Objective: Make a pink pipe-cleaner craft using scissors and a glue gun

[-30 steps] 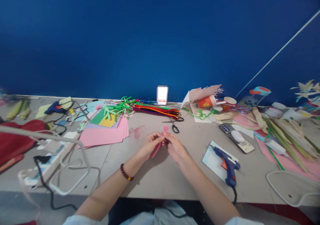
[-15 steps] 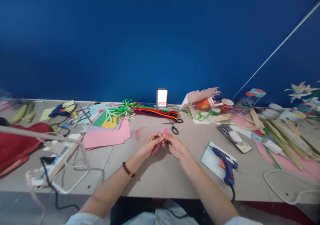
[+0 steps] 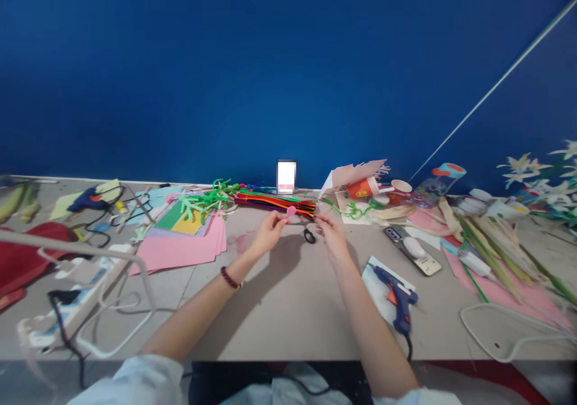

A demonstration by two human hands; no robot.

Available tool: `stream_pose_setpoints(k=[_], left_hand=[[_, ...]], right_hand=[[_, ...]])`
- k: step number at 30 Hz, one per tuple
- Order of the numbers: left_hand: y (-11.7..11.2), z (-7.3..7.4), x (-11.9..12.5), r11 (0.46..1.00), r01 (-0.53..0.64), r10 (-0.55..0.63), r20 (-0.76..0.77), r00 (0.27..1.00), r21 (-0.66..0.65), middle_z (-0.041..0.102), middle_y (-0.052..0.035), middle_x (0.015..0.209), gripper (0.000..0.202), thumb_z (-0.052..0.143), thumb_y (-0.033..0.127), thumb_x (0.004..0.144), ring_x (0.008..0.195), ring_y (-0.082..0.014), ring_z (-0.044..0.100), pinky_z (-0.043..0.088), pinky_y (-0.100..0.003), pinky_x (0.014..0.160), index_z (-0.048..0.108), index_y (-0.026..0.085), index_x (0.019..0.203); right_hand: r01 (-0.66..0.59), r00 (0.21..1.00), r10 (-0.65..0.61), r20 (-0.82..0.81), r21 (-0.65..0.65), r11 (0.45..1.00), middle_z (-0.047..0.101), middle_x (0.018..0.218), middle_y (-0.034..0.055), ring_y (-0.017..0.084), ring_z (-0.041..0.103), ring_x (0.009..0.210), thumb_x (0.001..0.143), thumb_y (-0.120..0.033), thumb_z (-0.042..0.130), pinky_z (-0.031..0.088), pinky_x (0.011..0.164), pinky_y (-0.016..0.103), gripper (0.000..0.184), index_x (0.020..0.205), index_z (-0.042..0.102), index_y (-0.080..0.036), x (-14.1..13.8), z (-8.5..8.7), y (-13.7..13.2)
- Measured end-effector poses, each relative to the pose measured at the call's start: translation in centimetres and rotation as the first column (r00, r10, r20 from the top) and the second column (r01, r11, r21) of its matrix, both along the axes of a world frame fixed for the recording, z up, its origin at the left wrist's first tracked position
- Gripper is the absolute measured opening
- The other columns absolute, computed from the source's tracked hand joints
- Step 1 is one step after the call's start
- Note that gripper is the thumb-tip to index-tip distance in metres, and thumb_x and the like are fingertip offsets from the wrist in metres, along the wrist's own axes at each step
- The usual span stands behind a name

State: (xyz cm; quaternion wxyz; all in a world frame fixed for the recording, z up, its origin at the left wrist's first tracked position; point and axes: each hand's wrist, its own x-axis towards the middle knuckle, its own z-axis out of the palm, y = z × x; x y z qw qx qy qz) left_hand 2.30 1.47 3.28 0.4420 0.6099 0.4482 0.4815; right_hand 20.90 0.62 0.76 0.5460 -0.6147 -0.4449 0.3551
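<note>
My left hand (image 3: 267,232) is stretched forward over the grey table (image 3: 279,309), its fingers pinched on a small pink curled pipe cleaner piece (image 3: 291,211). My right hand (image 3: 332,237) is apart from it, to the right. Its fingertips are curled at the near end of the bundle of coloured pipe cleaners (image 3: 274,200); what they pinch, if anything, I cannot make out. Black-handled scissors (image 3: 309,235) lie between the two hands. A bead bracelet (image 3: 229,279) is on my left wrist.
A blue glue gun (image 3: 397,294) lies on a card by my right forearm, beyond it a phone (image 3: 412,249) and paper cups (image 3: 369,185). Coloured paper sheets (image 3: 180,246) lie at left, with a power strip (image 3: 76,309), cables and a red cloth (image 3: 27,255). Dried leaves (image 3: 496,243) crowd the right.
Both hands have moved forward and parted: the left carries the pink piece up toward the pipe cleaner bundle, and the right has let go of it and reached the bundle's end.
</note>
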Motion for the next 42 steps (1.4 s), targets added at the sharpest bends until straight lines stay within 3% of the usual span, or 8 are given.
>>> stream_pose_setpoints(k=[2,6,9,15,22,28,37,42], left_hand=[[1.4,0.0,0.8,0.981,0.002,0.039,-0.210,0.977,0.194,0.067,-0.0047,0.084,0.011,0.052,0.027,0.085,0.077,-0.0183,0.062,0.045,-0.030,0.070,0.055,0.019,0.078],[3.2,-0.7,3.0,0.951,0.104,0.023,-0.405,0.914,0.291,0.069,-0.0061,0.089,0.011,0.045,0.022,0.088,0.079,-0.0205,0.062,0.043,-0.030,0.068,0.055,0.021,0.087],[4.2,-2.0,4.2,0.935,0.133,0.006,-0.390,0.921,0.328,0.068,-0.0071,0.091,0.010,0.044,0.022,0.089,0.083,-0.0206,0.062,0.044,-0.030,0.072,0.054,0.020,0.088],[5.7,-4.2,4.1,0.943,0.042,0.046,-0.252,0.967,0.331,0.063,-0.0043,0.081,0.013,0.043,0.023,0.089,0.076,-0.0178,0.058,0.042,-0.029,0.071,0.047,0.020,0.078],[5.6,-4.8,3.8,0.966,-0.019,0.067,-0.176,0.982,0.259,0.058,-0.0013,0.075,0.017,0.042,0.027,0.090,0.070,-0.0155,0.055,0.041,-0.027,0.066,0.043,0.020,0.074],[5.6,-5.1,3.8,0.972,-0.031,0.066,-0.144,0.987,0.231,0.059,-0.0004,0.076,0.020,0.043,0.034,0.090,0.072,-0.0146,0.057,0.043,-0.027,0.068,0.044,0.020,0.074],[5.3,-5.0,3.7,0.949,0.047,0.010,-0.176,0.984,0.313,0.065,-0.0100,0.111,0.014,0.042,0.028,0.091,0.115,-0.0207,0.054,0.041,-0.038,0.094,0.051,0.020,0.082],[5.6,-5.1,3.4,0.932,0.040,0.035,-0.197,0.980,0.361,0.064,-0.0117,0.114,0.014,0.042,0.025,0.091,0.120,-0.0218,0.051,0.041,-0.041,0.097,0.054,0.020,0.091]], right_hand=[[0.045,0.992,-0.046,0.115,0.010,0.999,0.069,0.090,0.0083,0.018,0.063,0.074,0.076,-0.031,0.049,0.050,0.066,0.030,0.028,0.094,0.065,-0.016,0.9,-0.4,1.2],[0.077,0.944,-0.073,0.320,0.001,0.997,0.069,0.089,0.0083,0.021,0.062,0.082,0.075,-0.022,0.049,0.047,0.075,0.032,0.023,0.089,0.066,-0.018,1.9,-0.9,3.2],[0.070,0.889,-0.028,0.457,-0.075,0.995,0.068,0.077,0.0062,0.022,0.061,0.077,0.069,-0.018,0.056,0.045,0.072,0.032,0.017,0.082,0.068,-0.019,2.4,-0.9,4.6],[-0.053,0.785,0.165,0.597,-0.201,0.978,0.068,0.068,0.0037,0.018,0.059,0.065,0.064,-0.015,0.062,0.041,0.060,0.026,0.010,0.065,0.070,-0.020,3.0,-0.6,6.0],[-0.149,0.746,0.273,0.608,-0.247,0.958,0.067,0.059,0.0027,0.015,0.057,0.056,0.066,-0.026,0.066,0.037,0.052,0.023,0.009,0.062,0.072,-0.020,3.5,-0.3,6.2],[-0.120,0.765,0.240,0.597,-0.235,0.965,0.067,0.061,0.0035,0.017,0.059,0.059,0.068,-0.030,0.064,0.041,0.056,0.026,0.013,0.063,0.072,-0.021,3.5,-0.4,6.4],[-0.041,0.864,0.121,0.489,-0.170,0.985,0.070,0.065,0.0033,0.019,0.062,0.059,0.068,-0.031,0.057,0.046,0.056,0.027,0.021,0.073,0.074,-0.019,2.8,-1.3,7.1],[-0.088,0.881,0.125,0.456,-0.102,0.991,0.072,0.077,0.0047,0.018,0.064,0.068,0.069,-0.027,0.056,0.049,0.064,0.027,0.021,0.078,0.072,-0.017,3.1,-1.8,7.5]])
